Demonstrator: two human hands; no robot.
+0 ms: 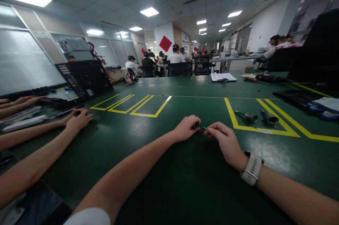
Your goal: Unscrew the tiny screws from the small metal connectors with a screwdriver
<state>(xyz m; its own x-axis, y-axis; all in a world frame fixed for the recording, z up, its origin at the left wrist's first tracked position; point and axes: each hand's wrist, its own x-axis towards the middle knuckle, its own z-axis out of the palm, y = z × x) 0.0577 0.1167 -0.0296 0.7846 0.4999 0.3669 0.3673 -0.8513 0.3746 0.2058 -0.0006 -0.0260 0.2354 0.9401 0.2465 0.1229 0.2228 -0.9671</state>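
Observation:
My left hand (186,128) is closed around a dark cylindrical part (196,125), its round open end facing right. Just to the right, my right hand (221,136) pinches a thin metal piece (203,127), whose tip points at the cylindrical part. A pale watch band is on my right wrist. Two similar dark metal parts, one (247,116) on the left and one (269,116) on the right, lie in a yellow-taped area (267,131) of the green table (164,147).
Another person's hands (79,119) and forearms reach in at the left. An open computer case (84,73) stands back left. Papers (223,77), a dark tool (270,77) and blue-handled scissors (321,110) lie farther back and right.

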